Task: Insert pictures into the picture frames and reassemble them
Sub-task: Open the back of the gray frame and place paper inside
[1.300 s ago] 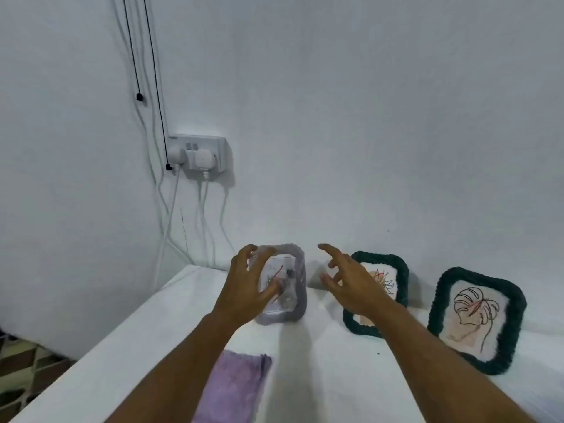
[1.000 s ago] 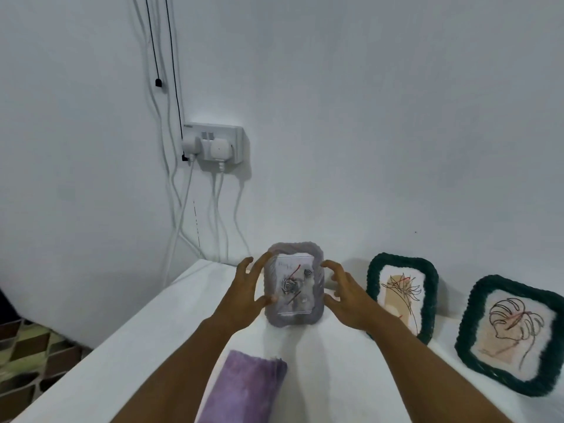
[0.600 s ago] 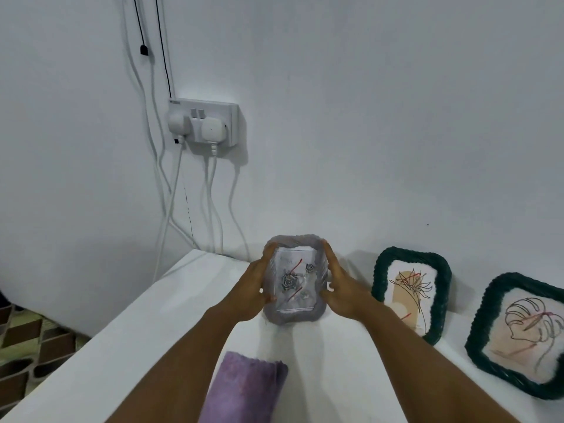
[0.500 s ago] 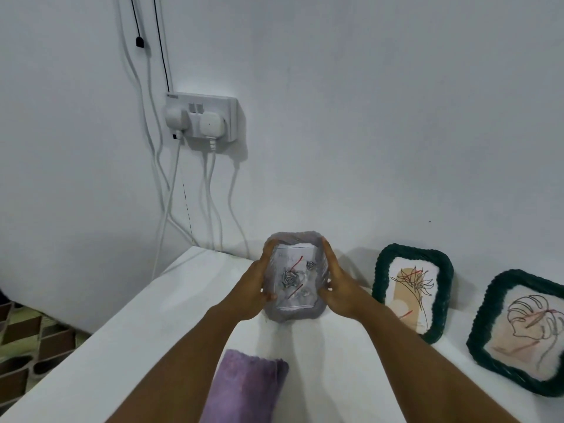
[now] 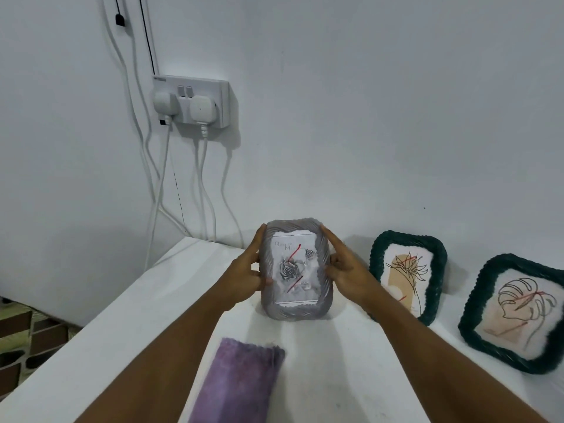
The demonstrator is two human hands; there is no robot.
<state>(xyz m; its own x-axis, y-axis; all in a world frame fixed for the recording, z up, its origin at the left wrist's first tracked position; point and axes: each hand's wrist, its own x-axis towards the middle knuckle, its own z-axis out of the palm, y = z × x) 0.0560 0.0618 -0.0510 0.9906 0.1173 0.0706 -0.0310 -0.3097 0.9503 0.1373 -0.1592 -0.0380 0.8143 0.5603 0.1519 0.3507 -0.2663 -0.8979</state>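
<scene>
White wall backs a white table. Two green frames lean against that wall. Both hands, left hand and right hand, clasp the upright grey frame by its sides at the table's back. Nearer lies a purple cloth.
</scene>
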